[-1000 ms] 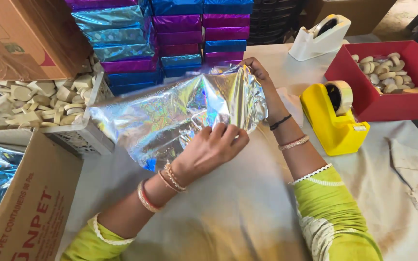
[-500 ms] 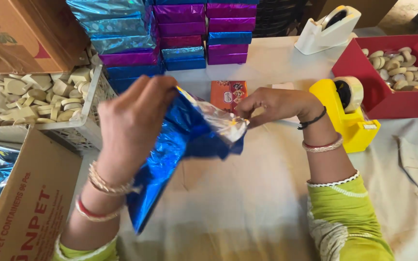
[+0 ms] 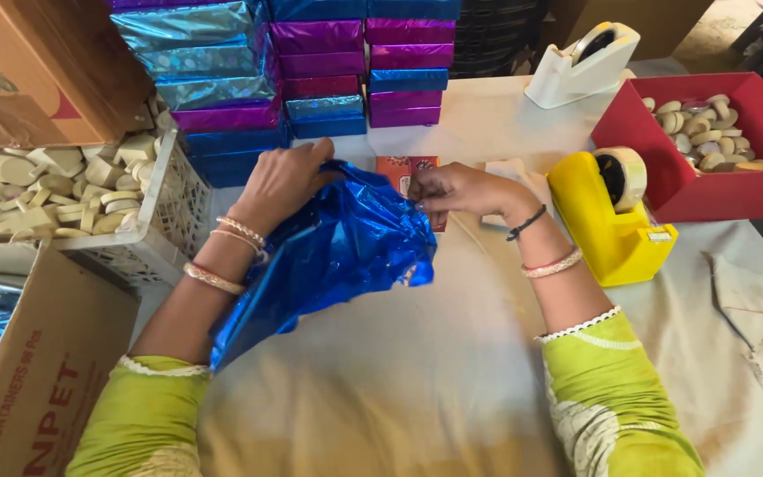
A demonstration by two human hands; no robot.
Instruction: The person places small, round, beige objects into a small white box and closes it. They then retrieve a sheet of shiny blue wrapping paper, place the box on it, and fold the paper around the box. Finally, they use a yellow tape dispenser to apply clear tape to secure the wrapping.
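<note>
Both my hands hold a crumpled sheet of shiny blue foil wrapping paper point(image 3: 333, 265) over the cloth-covered table point(image 3: 417, 389). My left hand point(image 3: 286, 179) grips the sheet's upper left edge. My right hand point(image 3: 457, 190) pinches its upper right edge. A small red and orange box point(image 3: 404, 173) lies just behind the foil, partly hidden by it and by my right hand.
Stacks of foil-wrapped boxes point(image 3: 311, 62) in blue, purple and silver stand at the back. A white crate of pale soap pieces point(image 3: 64, 190) sits left, cardboard boxes point(image 3: 37, 371) near it. A yellow tape dispenser point(image 3: 611, 216), a white one point(image 3: 585, 62) and a red tray point(image 3: 717, 190) are right.
The foil has been turned from silver side up to blue side up and lowered toward the table. My left hand dropped from in front of the camera to the sheet's upper left edge.
</note>
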